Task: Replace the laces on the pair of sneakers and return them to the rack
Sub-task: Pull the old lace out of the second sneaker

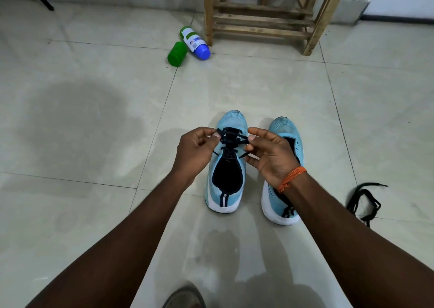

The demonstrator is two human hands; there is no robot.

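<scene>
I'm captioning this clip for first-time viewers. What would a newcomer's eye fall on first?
First, the light blue sneakers at centre on the tiled floor, with the left hand and right hand pinching the dark lace over the left-side shoe. Then a loose black lace lies on the floor at right, and a wooden rack stands at the top.
</scene>
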